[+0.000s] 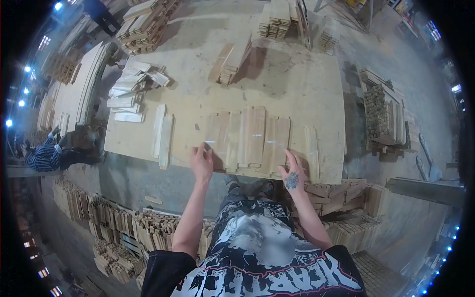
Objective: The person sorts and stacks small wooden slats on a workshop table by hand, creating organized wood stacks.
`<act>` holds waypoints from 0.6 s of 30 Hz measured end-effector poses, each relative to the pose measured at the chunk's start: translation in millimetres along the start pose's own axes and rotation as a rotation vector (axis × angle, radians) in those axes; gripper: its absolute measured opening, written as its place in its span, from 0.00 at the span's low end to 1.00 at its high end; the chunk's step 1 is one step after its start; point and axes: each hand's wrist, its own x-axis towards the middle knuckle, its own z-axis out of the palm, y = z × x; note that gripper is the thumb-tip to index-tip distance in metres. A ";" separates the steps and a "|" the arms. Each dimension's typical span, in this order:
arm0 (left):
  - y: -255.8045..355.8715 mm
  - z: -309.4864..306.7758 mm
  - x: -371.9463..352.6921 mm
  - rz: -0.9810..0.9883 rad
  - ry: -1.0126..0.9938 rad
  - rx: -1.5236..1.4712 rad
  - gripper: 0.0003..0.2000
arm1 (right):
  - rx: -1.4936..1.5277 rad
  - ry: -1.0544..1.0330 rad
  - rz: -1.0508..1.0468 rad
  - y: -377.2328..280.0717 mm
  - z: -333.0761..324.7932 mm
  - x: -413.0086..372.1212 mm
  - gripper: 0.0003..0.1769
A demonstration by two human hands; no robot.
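Note:
Several pale wooden slats (252,136) lie side by side on a large plywood-topped table (190,111), close to its near edge. The middle slats stick out farther toward the far side than the outer ones. At the left end of this row is my left hand (202,161), its fingertips by the outer slat. My right hand (293,171), with a dark mark on its back, is at the right end, its fingers apart and near the last slat. Beyond the right hand lie narrow slats (311,153). Two more light slats (162,136) rest left of my left hand.
A loose heap of whitish pieces (131,94) and a small stack (231,62) lie farther up the table. Board stacks (274,22) stand at the far side, others (386,114) beyond the right edge. A person in a striped top (43,157) is at the left.

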 end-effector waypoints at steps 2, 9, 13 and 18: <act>5.2 6.6 -12.8 -0.006 -0.050 -0.086 0.17 | 0.082 -0.023 0.108 5.8 -6.7 -1.1 0.38; 11.0 -9.3 -38.2 0.224 -0.249 0.049 0.34 | 0.008 -0.049 0.085 17.1 -37.9 -11.3 0.39; 17.5 -34.4 -49.2 0.525 -0.378 0.218 0.48 | -0.133 -0.101 -0.120 -0.1 -32.0 -24.6 0.41; 6.7 -19.0 -43.4 0.491 -0.470 0.255 0.52 | -0.181 -0.126 -0.251 -13.8 -10.7 -19.4 0.41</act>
